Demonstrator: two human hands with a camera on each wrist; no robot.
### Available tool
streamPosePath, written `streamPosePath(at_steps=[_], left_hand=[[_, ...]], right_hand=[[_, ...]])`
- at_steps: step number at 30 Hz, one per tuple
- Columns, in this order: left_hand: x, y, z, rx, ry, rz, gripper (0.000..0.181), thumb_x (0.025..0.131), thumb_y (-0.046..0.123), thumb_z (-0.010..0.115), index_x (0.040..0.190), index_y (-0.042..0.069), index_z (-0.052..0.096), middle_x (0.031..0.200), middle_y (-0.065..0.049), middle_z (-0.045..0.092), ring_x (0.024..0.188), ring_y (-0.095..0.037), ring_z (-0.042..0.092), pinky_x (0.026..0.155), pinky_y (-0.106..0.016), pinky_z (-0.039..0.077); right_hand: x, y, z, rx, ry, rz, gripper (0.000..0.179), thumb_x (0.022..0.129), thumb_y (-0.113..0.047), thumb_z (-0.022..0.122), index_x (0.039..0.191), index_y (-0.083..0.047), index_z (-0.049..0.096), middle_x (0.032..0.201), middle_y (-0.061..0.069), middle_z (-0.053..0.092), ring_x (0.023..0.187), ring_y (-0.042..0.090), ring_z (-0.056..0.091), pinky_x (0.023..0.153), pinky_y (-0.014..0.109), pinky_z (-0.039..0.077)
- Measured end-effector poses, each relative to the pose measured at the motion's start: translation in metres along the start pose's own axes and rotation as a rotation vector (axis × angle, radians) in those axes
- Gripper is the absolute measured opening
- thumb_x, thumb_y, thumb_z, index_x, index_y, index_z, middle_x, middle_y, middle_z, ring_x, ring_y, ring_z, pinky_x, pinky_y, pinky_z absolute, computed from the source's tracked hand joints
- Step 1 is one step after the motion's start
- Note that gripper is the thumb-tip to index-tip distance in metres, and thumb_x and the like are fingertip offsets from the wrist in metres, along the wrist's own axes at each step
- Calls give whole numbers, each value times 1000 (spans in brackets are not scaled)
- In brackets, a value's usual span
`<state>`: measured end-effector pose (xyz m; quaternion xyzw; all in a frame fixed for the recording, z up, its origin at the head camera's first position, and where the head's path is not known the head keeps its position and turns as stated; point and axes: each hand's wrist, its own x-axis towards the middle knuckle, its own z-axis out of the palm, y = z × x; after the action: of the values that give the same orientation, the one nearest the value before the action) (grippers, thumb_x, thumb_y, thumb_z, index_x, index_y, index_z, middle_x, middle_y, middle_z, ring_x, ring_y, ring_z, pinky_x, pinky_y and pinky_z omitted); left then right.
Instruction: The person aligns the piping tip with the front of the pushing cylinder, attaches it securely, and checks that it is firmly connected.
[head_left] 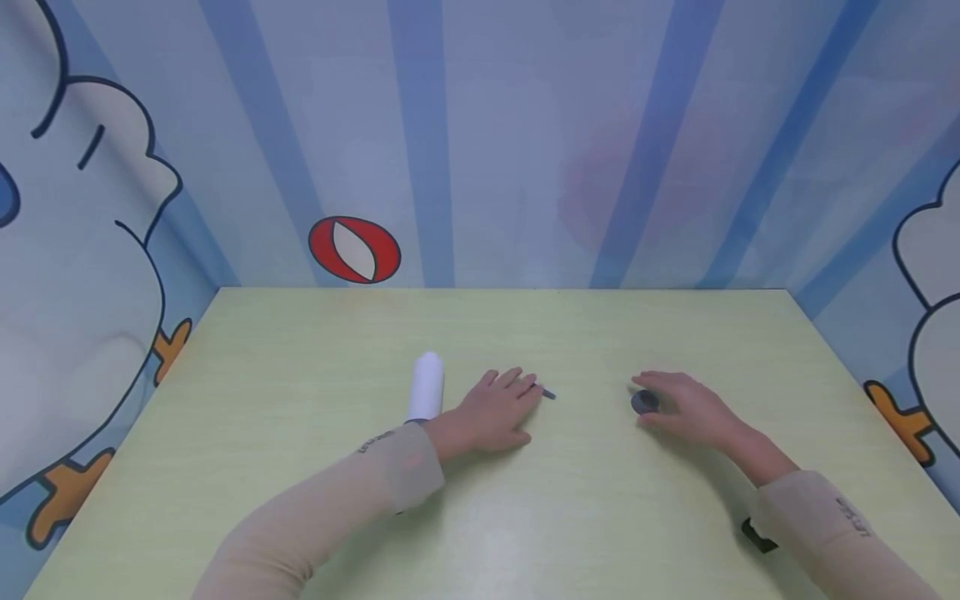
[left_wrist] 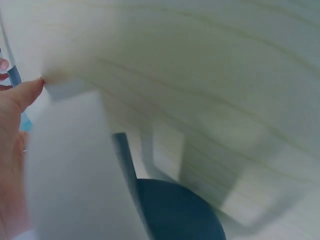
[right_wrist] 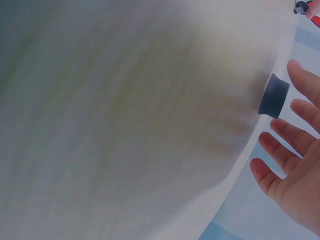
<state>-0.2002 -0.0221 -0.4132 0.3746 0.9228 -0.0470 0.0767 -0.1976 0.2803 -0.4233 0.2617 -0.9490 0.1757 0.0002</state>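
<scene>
My left hand [head_left: 498,412] is stretched palm down low over the table, its fingers straight and spread. Just beyond its fingertips a small dark stick-like thing [head_left: 549,392] pokes out, partly hidden by the fingers. Beside that wrist, on the left, lies a white cylinder [head_left: 427,387] like a bottle, with a dark band at its near end. My right hand [head_left: 686,408] has its thumb and fingers on either side of a short dark round piece [head_left: 645,402] with a hollow centre. In the right wrist view this piece [right_wrist: 274,96] shows inward-curved sides, and the relaxed fingers do not close round it.
Both things lie on a pale green wood-grain table [head_left: 480,533]. A blue striped backdrop [head_left: 517,142] with a printed red and white ball [head_left: 355,250] rises behind its far edge. A small black device [head_left: 759,536] shows beneath the right sleeve.
</scene>
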Motion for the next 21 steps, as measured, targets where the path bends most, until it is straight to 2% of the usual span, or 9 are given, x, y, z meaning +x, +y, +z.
streamPosePath(at_steps=[4,8,11,15,21], left_hand=[[2,-4,0,27,35,-4,57,88,33,48,137,9,30,141,-7,32,131,-26,27,105,-40,25],[5,-9,-1,13,81,1,45,88,15,45,132,6,38,133,-9,43,124,-25,39,102,-35,31],[7,-13,-2,-21,98,-5,43,85,7,49,128,5,43,126,-10,49,117,-24,46,99,-32,35],[8,-18,-3,-54,84,-49,41,83,2,53,124,8,48,118,-8,54,107,-21,53,93,-30,41],[7,-24,-4,-84,91,-128,35,84,2,52,117,15,57,105,-3,61,94,-18,58,78,-29,48]], right_hand=[[0,1,0,1,5,-20,47,74,-14,69,114,5,55,116,24,55,109,40,48,91,50,37],[-1,0,0,1,-1,-16,43,74,-11,68,112,5,56,113,23,57,106,39,50,89,50,38],[-1,-1,-1,3,-9,-2,42,74,-10,67,112,4,56,112,22,57,105,39,51,88,50,39],[-2,-2,-1,1,-16,12,41,74,-10,67,112,4,57,110,21,58,104,38,52,87,49,40],[-2,-3,-2,0,-25,37,40,75,-9,67,112,3,57,109,21,59,102,37,53,85,48,41]])
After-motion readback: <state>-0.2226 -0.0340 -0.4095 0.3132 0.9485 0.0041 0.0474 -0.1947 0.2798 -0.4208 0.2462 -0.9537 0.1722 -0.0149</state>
